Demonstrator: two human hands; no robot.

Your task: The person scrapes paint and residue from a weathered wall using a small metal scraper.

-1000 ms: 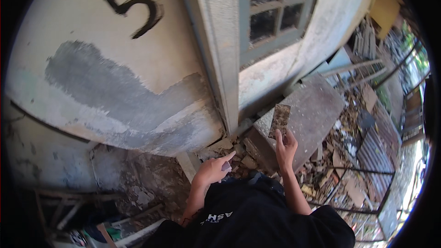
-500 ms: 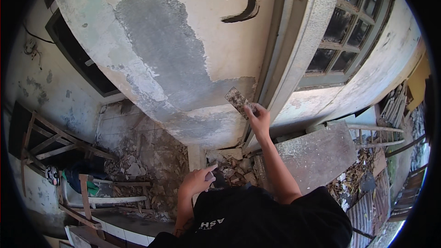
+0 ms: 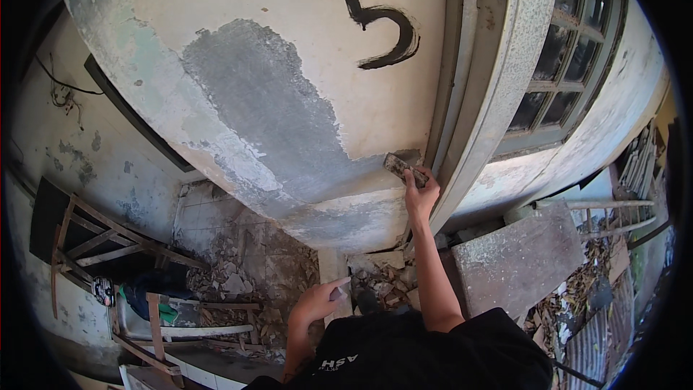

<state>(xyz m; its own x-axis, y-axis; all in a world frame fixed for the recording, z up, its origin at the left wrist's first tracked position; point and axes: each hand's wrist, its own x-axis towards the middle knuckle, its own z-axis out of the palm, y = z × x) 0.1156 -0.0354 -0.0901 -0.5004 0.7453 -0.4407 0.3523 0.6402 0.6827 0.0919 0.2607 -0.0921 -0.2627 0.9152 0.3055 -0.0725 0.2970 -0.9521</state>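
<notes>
Filling most of the view: pale, flaking wall (image 3: 289,0). On it, a broad grey patch (image 3: 260,94). Left hand (image 3: 314,303) low, forefinger out, other fingers curled. Right hand (image 3: 421,193) at the patch's right end, fingers pinching a flat, dirt-specked plate (image 3: 396,165); wall contact unclear. Smallest: greyish piece (image 3: 336,294) in the left fingers. Step looks like scraping; next move likely calls for plate edge angled to paint.
</notes>
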